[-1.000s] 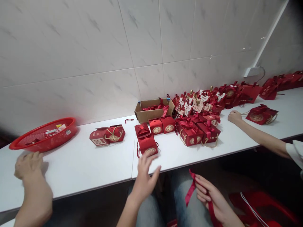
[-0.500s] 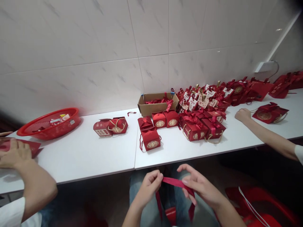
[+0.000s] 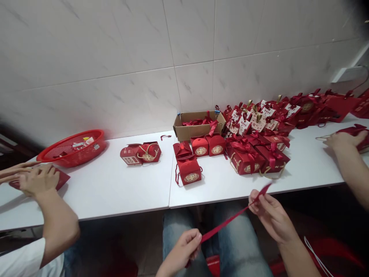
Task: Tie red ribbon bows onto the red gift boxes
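The ribbon point(image 3: 230, 220) pulled taut between the left hand point(image 3: 184, 246) and the right hand point(image 3: 269, 211) is red cloth with a faint satin sheen. The near box point(image 3: 188, 171) is matt red card with a shiny gold-foil medallion and a cord handle. Right of it, the bigger boxes point(image 3: 253, 157) are the same red card, tied with glossy ribbon bows. The far carton point(image 3: 198, 125) is plain brown cardboard, dull and rough-edged. The table point(image 3: 115, 188) is smooth white laminate, slightly reflective. At the far left the basket point(image 3: 72, 148) is glossy red plastic mesh. The wall point(image 3: 115, 69) is polished, marbled white tile. The jeans point(image 3: 239, 242) are blue denim.
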Demonstrator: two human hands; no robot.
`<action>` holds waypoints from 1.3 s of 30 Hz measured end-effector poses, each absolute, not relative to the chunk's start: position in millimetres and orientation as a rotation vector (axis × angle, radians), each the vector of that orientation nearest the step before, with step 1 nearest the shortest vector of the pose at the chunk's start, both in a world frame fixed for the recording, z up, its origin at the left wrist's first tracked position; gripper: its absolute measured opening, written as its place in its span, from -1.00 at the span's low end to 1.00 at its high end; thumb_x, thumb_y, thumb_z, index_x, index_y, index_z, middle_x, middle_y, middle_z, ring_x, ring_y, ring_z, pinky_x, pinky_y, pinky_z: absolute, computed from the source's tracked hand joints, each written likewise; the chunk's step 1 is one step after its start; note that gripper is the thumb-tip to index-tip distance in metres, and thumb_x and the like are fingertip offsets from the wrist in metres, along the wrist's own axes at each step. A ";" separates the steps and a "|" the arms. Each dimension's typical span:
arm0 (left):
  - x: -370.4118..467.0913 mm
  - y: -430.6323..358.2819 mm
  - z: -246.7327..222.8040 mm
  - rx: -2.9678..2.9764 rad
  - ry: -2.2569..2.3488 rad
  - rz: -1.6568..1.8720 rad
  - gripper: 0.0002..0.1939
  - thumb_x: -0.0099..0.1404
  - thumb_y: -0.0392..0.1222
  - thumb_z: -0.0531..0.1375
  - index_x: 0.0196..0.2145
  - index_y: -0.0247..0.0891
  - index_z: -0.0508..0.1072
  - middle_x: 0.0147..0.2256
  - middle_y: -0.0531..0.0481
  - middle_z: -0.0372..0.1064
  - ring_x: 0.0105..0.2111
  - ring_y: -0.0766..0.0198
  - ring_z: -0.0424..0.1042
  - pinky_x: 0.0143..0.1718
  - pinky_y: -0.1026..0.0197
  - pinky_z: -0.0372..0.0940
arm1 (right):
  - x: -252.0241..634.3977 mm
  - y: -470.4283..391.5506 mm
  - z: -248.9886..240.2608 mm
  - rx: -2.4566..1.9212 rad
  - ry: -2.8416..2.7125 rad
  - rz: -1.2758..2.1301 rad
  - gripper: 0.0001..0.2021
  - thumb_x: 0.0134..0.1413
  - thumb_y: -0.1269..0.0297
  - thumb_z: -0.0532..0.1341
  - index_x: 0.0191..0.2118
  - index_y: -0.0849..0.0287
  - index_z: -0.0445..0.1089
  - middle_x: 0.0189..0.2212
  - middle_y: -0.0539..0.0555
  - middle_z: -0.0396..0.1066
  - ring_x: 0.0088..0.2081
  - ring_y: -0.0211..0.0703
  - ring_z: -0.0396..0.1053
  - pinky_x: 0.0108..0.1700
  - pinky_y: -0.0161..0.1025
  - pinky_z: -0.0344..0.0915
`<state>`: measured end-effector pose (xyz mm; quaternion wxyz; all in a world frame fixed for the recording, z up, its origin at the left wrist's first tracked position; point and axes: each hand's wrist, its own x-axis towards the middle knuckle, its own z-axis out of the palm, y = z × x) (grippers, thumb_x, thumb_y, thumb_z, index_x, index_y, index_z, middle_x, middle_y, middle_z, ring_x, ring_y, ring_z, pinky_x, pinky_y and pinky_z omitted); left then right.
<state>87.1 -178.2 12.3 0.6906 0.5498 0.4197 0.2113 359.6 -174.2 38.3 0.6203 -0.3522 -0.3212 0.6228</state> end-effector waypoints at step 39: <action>92.6 -47.2 37.7 1.888 1.386 1.462 -0.45 0.18 -0.12 0.19 0.12 -0.13 0.18 0.04 -0.14 0.20 0.03 0.11 0.25 0.00 0.05 0.22 | 288.8 -53.4 67.5 -1.030 -1.088 1.345 -0.67 -0.08 0.06 0.22 -0.60 0.21 0.21 -0.69 -0.09 0.11 -0.62 -0.40 0.04 -0.55 -0.37 -0.03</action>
